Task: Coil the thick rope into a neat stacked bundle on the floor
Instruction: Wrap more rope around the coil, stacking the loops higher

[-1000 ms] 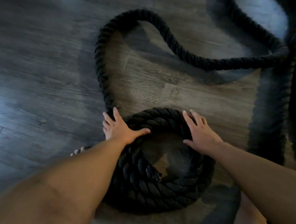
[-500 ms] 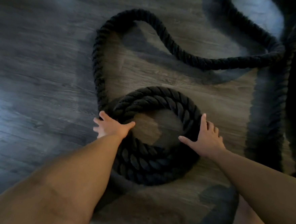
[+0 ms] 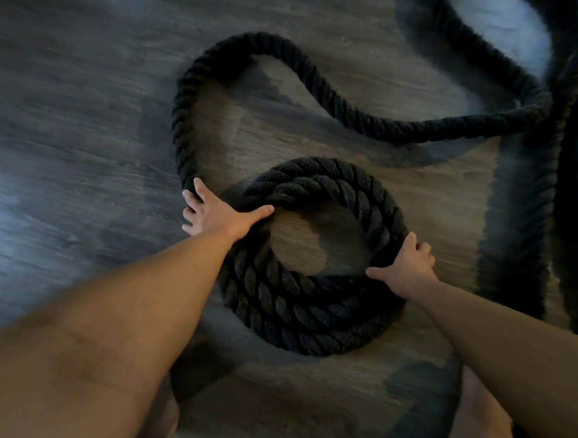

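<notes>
Mid-coil: my left hand [image 3: 219,215] clasps the rope [image 3: 183,115] where it joins the coil [image 3: 308,312] lying mid-floor [image 3: 82,119], my right hand [image 3: 409,266] clamps the coil's right side, thumb inside the ring; next, I judge, the loose rope must swing round on top.

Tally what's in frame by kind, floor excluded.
black rope: 1 (part coiled, part loose; cannot tell whether the strands at the right edge belong to it)
hands: 2, left hand and right hand, both on the coil
total: 3
</notes>
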